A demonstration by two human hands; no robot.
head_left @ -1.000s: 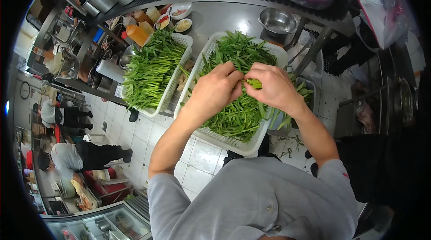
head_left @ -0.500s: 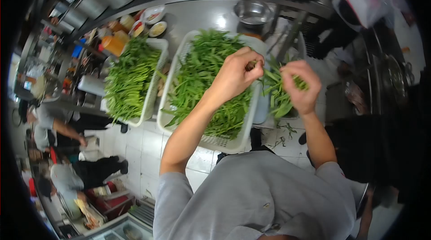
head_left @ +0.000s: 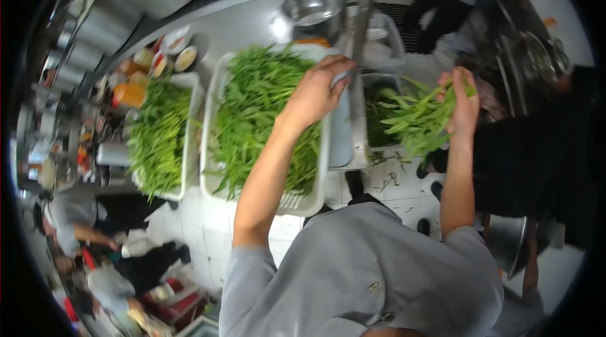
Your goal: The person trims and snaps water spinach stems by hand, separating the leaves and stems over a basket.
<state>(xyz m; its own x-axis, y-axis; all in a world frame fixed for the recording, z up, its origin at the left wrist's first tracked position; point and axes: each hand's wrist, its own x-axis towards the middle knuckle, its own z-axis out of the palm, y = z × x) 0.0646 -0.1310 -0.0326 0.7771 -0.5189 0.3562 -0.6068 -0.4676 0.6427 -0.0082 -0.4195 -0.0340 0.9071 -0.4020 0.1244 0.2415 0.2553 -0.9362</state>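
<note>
Greens [head_left: 421, 116] right of centre, stems up-right, leaves flopping down-left / right hand [head_left: 465, 110] gripping 'em / left hand [head_left: 314, 94] farther off, curled, can't tell if empty

Leafy greens [head_left: 252, 103] bright green, centre; basket [head_left: 209, 166] white. Shirt [head_left: 353, 267] plain grey, bottom. Bottle [head_left: 129, 95] orange, upper left.

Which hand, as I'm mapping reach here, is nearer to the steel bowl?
Left. The left hand is on the near side of the steel bowl, above the edge of the large basket; the right hand, holding leafy greens, is farther to the right.
</note>
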